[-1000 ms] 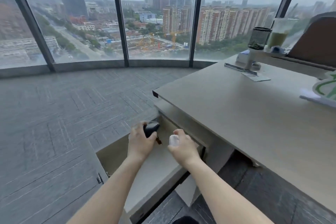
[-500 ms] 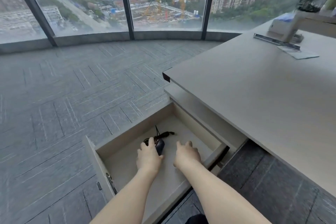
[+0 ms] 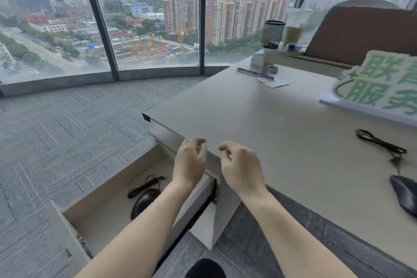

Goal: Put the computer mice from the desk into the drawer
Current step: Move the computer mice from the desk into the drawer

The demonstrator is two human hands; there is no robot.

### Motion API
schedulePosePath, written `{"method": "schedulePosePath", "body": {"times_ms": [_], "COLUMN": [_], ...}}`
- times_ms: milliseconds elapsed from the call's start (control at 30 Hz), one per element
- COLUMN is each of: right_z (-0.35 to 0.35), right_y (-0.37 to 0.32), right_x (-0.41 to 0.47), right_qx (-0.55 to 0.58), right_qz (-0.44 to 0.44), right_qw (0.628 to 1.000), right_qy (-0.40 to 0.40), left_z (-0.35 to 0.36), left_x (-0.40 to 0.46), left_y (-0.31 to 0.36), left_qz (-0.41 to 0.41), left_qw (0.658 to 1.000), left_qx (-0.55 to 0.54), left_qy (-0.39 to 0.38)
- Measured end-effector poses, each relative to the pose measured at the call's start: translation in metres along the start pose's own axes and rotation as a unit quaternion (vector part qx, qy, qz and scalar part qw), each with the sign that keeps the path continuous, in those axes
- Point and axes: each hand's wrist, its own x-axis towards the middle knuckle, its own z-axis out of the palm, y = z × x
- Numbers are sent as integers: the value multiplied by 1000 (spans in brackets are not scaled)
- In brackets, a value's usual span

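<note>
Both hands are held above the near desk edge, empty: the left hand (image 3: 189, 162) is loosely curled with fingers apart and nothing gripped, and the right hand (image 3: 242, 165) is the same, half-curled and clamped on nothing. One black mouse (image 3: 144, 202) is already seen lying on the floor of the open drawer (image 3: 106, 216), below and left of the left wrist, with its cord (image 3: 144, 185) looped just beyond it. A second dark mouse (image 3: 405, 196) is left on the desk (image 3: 259, 124), far to the right near the frame edge. It lies to the right of the right hand and well apart from it, so the right hand is judged the nearer one by a clear margin; the left would have to cross over. Its long axis is read as running roughly away from the viewer and slightly leftward, with the cable (image 3: 381, 142) leaving its far end and bundled further back on the desktop. The next move is judged to be a rightward reach, with the trailing cable to be gathered too or it could snag on the desk edge. Limits: the desk mouse is motion-blurred and its lower part is cut by the frame, so buttons and exact outline cannot be made out. The rear right part of the drawer is hidden by the left forearm and the desk overhang, so any further contents there cannot be told.
</note>
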Motion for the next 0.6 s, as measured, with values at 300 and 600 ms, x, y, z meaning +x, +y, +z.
{"method": "schedulePosePath", "body": {"times_ms": [300, 600], "right_z": [-220, -291], "right_y": [179, 306], "right_x": [-85, -123], "right_qx": [-108, -178], "right_qz": [159, 344], "right_qw": [934, 916], "right_qy": [301, 107], "left_z": [174, 287], "left_x": [-92, -136], "left_y": [181, 257], "left_qz": [163, 168], "left_qw": [952, 931], "left_qx": [-50, 46], "left_qy": [-255, -320]}}
